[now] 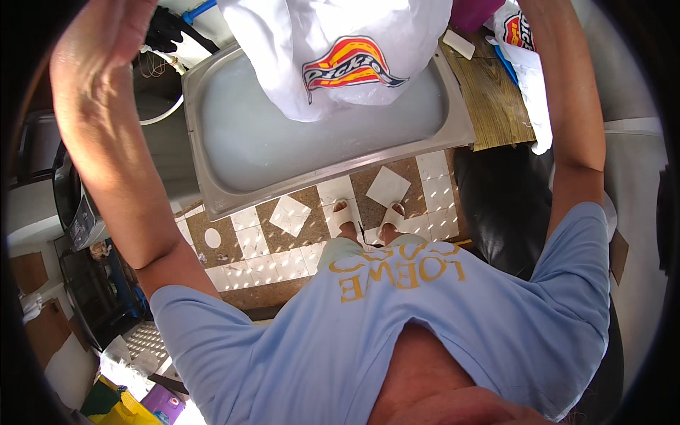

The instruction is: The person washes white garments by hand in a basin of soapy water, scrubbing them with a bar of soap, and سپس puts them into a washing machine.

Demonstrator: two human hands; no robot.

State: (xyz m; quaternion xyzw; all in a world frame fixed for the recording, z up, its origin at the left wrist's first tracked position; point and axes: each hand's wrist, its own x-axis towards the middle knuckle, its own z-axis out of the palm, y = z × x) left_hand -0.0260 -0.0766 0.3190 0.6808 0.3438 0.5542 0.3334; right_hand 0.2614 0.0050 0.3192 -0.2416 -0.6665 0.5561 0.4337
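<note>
Both my arms are raised high and spread apart. At the top left the heel of my left hand (126,21) shows, and its fingers are cut off by the upper edge. My right hand lies beyond the upper edge; only the right forearm is seen. Between the arms hangs a thin, white, glossy sheet or bag (276,42) with a red, yellow and black printed emblem. Its lower end hangs over cloudy water in a rectangular metal basin (340,168); whether it touches the water I cannot tell. What holds its top is out of view.
Right of the basin is a wooden surface (496,106) with a pale block (458,44), another printed white piece (531,78) and a purple container (476,13). Dark gloves (170,32) lie at the back left. A black seat (496,205) stands beside me on tiled floor.
</note>
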